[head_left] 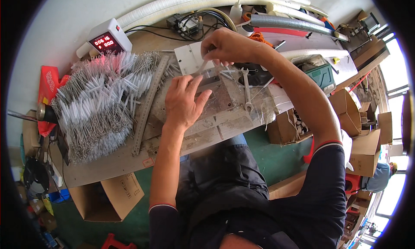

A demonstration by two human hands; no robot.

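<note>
Brushes [101, 104] lie heaped on the bench [97, 171], left of a ruler [149, 106]. Left hand [183, 103] is loosely spread, thumb apart — right hand [228, 46] curls above, its grip unclear — with a thin pale piece [202, 68] between them.

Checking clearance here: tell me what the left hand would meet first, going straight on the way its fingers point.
Likely the white plate just ahead of the left hand; depth is unclear, so the hand might pass above it.
</note>
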